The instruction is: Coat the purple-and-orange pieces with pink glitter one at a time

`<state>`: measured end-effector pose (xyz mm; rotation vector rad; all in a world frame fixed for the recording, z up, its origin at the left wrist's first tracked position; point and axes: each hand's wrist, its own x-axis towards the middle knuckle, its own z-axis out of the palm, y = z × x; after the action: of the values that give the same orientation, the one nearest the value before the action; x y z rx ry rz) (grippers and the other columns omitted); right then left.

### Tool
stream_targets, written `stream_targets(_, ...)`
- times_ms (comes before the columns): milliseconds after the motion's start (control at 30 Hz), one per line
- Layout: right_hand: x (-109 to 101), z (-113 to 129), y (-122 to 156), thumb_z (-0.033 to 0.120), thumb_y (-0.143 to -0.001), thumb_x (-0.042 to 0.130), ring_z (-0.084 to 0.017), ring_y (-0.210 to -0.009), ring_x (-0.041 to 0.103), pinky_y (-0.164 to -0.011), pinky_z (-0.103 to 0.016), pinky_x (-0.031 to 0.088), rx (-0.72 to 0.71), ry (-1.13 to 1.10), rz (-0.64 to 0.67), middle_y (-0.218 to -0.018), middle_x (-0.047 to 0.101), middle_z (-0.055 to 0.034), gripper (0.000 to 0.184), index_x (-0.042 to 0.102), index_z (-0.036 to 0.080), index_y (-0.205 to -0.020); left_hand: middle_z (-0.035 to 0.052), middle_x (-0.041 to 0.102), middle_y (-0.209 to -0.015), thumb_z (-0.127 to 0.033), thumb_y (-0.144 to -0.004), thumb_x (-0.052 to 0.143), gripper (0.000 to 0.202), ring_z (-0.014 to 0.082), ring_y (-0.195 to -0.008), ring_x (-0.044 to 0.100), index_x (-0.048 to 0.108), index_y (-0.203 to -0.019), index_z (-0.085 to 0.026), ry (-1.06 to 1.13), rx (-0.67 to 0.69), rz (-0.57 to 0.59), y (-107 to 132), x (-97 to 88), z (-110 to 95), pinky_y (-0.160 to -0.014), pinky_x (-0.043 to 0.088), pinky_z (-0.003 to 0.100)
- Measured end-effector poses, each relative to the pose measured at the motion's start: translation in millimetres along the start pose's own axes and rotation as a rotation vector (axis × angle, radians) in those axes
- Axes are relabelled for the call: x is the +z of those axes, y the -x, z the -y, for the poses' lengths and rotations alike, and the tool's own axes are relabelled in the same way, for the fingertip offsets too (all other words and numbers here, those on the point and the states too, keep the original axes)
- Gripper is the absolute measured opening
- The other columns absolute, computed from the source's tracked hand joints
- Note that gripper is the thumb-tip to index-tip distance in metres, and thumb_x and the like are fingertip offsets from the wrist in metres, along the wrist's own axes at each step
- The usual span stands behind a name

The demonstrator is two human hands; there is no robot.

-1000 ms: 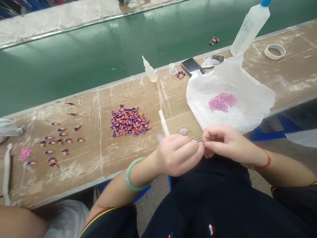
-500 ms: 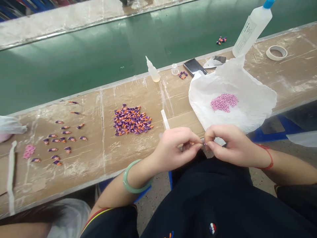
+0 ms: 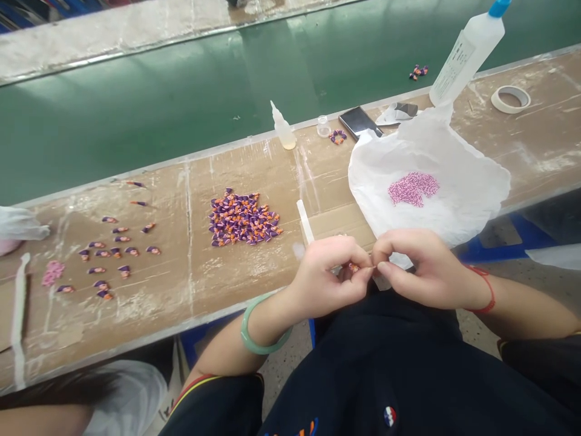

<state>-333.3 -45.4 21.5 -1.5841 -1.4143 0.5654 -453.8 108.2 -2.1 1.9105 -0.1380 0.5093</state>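
Note:
My left hand (image 3: 331,272), its wrist inside a pale green bangle, is closed in a pinch. A small orange-and-purple figurine piece (image 3: 353,267) shows between its fingers. Fingertip to fingertip with it, my right hand (image 3: 415,266), with a red cord at the wrist, pinches something too small to make out. Both hands are held over my lap at the near edge of the bench. A pile of similar purple-and-orange figurine pieces (image 3: 242,219) lies left of my hands. Beyond my right hand, small pink pieces (image 3: 413,189) are heaped on a crumpled white sheet (image 3: 472,181).
Along the bench's far side stand a small dropper bottle (image 3: 284,130), a clear cap (image 3: 323,126), a ring of figurine pieces (image 3: 338,137), a phone (image 3: 360,123), a large white bottle (image 3: 467,57) and a tape roll (image 3: 511,99). Scattered pieces (image 3: 103,254) and pink bits (image 3: 53,273) lie left.
The fingertips of both hands have shifted slightly, and the orange-and-purple piece in my left hand shows more plainly. The view has moved a little; the things on the bench stay put.

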Motion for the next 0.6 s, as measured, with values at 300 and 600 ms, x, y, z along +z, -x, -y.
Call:
stream_targets(300, 4.6, -0.5, -5.7, 0.006, -0.080, 0.054, -0.009, -0.058, 0.057, -0.056, -0.020, 0.047, 0.057, -0.112, 0.004, -0.067, 0.062, 0.0023, 0.016, 0.053, 0.020, -0.072, 0.0011, 0.063, -0.059, -0.022, -0.086, 0.064, 0.018, 0.0113, -0.053, 0.054, 0.061, -0.068, -0.018, 0.148, -0.111, 0.003, 6.8, -2.5, 4.3, -0.052, 0.045, 0.023)
stream_targets(600, 4.3, 2.0, -5.4, 0.003, -0.081, 0.053, -0.010, -0.061, 0.062, -0.058, -0.021, 0.052, 0.078, -0.251, -0.047, -0.068, 0.064, 0.0007, 0.017, 0.055, 0.019, -0.075, 0.0028, 0.064, -0.061, -0.037, -0.089, 0.067, 0.023, 0.0124, -0.054, 0.054, 0.069, -0.076, -0.018, 0.337, -0.186, -0.039, 14.2, -2.4, 5.8, -0.052, 0.045, 0.025)
